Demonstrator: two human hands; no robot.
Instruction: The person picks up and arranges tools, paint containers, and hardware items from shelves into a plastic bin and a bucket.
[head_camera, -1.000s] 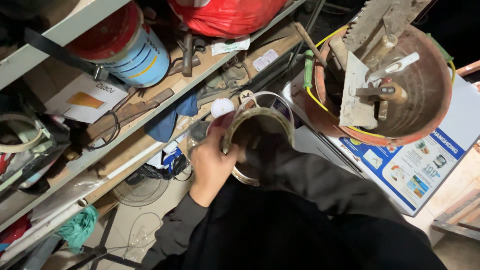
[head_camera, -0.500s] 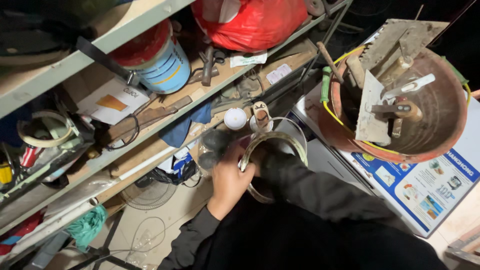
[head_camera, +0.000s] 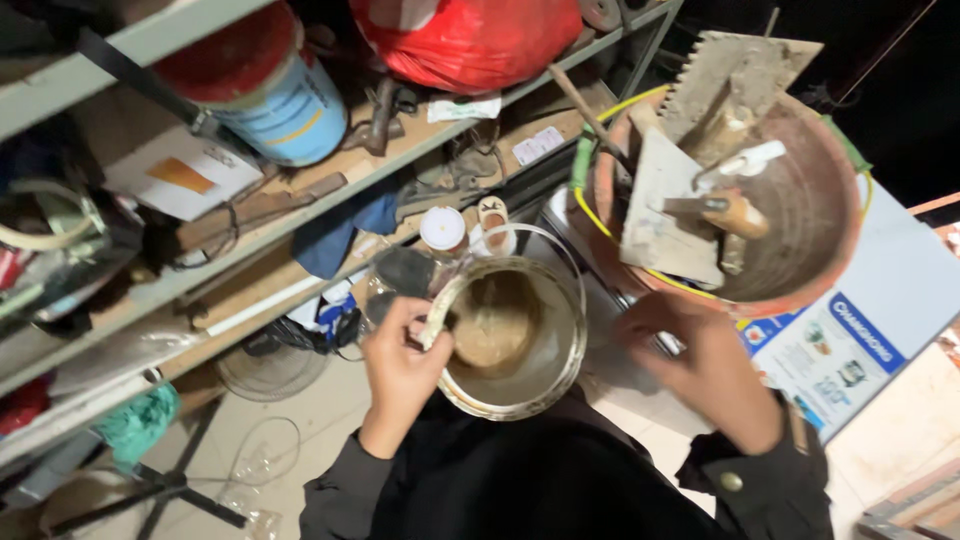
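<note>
Right hand (head_camera: 705, 365) now out of the bucket (head_camera: 540, 375), open, blurred, left hand (head_camera: 400, 360) pinching its rim

My left hand (head_camera: 400, 360) grips the rim of a dirty round metal paint bucket (head_camera: 515, 335); my blurred right hand (head_camera: 705, 365) hovers open, right of it.

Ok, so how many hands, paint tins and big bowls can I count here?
Hands: 2, left hand and right hand
Paint tins: 2, held tin and blue tin
Big bowls: 1, rusty bowl
Total: 5
</note>
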